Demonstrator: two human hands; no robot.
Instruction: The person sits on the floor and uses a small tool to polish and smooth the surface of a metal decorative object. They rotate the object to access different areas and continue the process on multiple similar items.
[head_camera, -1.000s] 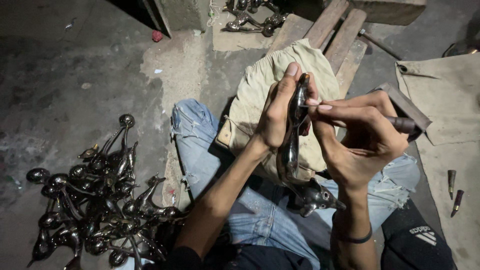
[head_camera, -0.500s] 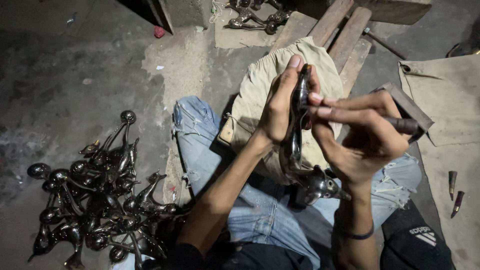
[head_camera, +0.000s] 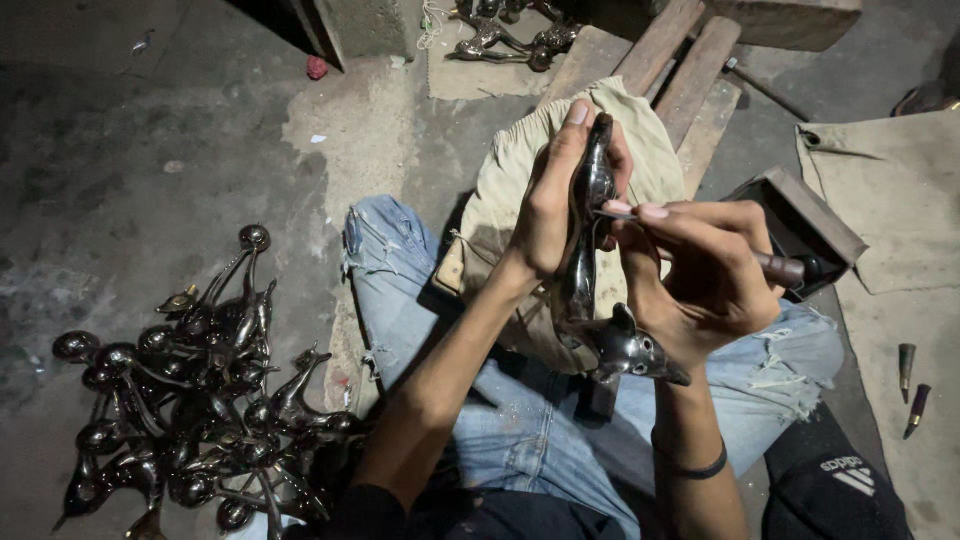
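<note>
Left hand (head_camera: 550, 205) wraps a dark metal animal figure (head_camera: 592, 265) above the lap, long axis upright, head end (pointed snout) lowest, aimed right; right hand (head_camera: 705, 275) pinches a thin tool (head_camera: 780, 267) against it

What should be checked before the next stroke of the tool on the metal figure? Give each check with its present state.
1. Left hand wrapped around the metal figure: ok.
2. Right hand gripping the tool like a pen: ok.
3. Tool tip touching the figure's upper part: ok, it appears to meet the metal.
4. Figure backed by the cloth bundle on the lap: cannot tell, contact is hidden.
5. Left fingers out of the tip's way: cannot tell, they sit close.
6. Pile of figures on the floor, apart from both arms: ok.
</note>
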